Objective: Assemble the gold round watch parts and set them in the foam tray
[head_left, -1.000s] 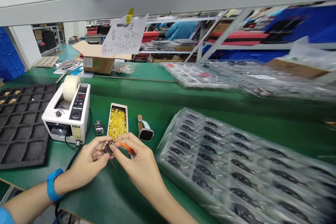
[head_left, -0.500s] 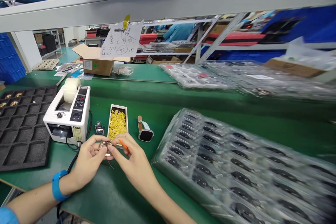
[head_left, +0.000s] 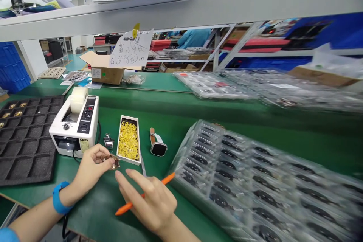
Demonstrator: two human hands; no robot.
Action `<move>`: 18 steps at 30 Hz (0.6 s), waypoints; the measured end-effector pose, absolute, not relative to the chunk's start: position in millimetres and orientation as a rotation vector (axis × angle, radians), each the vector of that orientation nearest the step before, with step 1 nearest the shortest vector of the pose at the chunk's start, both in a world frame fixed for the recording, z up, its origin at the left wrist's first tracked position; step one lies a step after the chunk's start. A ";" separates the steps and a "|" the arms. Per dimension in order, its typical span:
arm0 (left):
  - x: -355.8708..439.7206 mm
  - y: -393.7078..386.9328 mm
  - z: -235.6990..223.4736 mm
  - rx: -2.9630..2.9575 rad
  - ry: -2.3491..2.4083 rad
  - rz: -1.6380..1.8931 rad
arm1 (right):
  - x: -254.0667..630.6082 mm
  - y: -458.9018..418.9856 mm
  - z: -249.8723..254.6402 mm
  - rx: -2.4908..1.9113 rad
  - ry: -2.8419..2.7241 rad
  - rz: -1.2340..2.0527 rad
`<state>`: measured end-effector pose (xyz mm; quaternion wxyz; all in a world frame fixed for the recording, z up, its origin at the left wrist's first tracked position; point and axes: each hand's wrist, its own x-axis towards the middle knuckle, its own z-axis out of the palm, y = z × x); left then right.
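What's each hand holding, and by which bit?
The left hand holds a small, shiny, gold-coloured piece by one edge; the right hand holds a slim orange stick near its middle.

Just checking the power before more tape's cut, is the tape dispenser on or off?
The tape dispenser looks on: red digits are lit on its dark control panel.

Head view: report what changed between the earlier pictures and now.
The right hand has come off the small gold-coloured metal part and drawn back toward the person; the slim orange tool in it now shows both ends. The left hand still holds the part. The white box of yellow pieces and the dark-faced watch stayed put.
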<state>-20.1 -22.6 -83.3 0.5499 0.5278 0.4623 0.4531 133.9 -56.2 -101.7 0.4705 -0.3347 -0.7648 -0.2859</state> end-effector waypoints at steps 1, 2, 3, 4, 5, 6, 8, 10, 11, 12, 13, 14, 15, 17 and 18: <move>-18.7 -23.5 -82.6 1.192 1.068 1.061 | 133.5 -54.1 -101.4 -0.840 -1.870 -0.680; -17.3 -24.6 -81.6 1.157 1.045 1.044 | 132.9 -51.5 -100.8 -0.870 -1.857 -0.649; -16.0 -26.0 -80.4 1.135 1.026 1.026 | 132.0 -48.7 -99.9 -0.902 -1.839 -0.615; -14.8 -27.5 -79.0 1.123 1.011 1.009 | 131.2 -46.0 -98.7 -0.931 -1.827 -0.581; -13.8 -29.1 -77.8 1.118 0.999 0.995 | 130.7 -43.8 -97.6 -0.952 -1.820 -0.548; -13.1 -30.7 -76.9 1.117 0.991 0.987 | 130.3 -42.2 -96.6 -0.964 -1.817 -0.517; -12.2 -34.0 -76.9 1.124 0.981 0.994 | 130.5 -40.9 -95.3 -0.959 -1.834 -0.458; -12.1 -36.8 -79.7 1.150 0.973 1.012 | 131.5 -41.4 -95.2 -0.922 -1.870 -0.424; -12.3 -37.9 -81.9 1.168 0.969 1.019 | 132.1 -41.7 -95.5 -0.899 -1.889 -0.426; -12.5 -38.9 -84.3 1.189 0.964 1.023 | 132.8 -41.9 -96.0 -0.877 -1.906 -0.439; -12.7 -39.8 -86.7 1.209 0.962 1.024 | 133.6 -41.8 -96.5 -0.856 -1.919 -0.462; -13.0 -40.4 -89.0 1.227 0.962 1.023 | 134.4 -41.5 -97.1 -0.837 -1.929 -0.484; -13.3 -40.9 -90.9 1.243 0.966 1.026 | 135.3 -40.9 -97.6 -0.821 -1.936 -0.500; -13.8 -41.7 -93.2 1.275 0.979 1.042 | 137.4 -39.3 -98.4 -0.790 -1.954 -0.502; -14.1 -42.0 -93.6 1.292 0.985 1.047 | 138.6 -38.5 -98.8 -0.773 -1.967 -0.495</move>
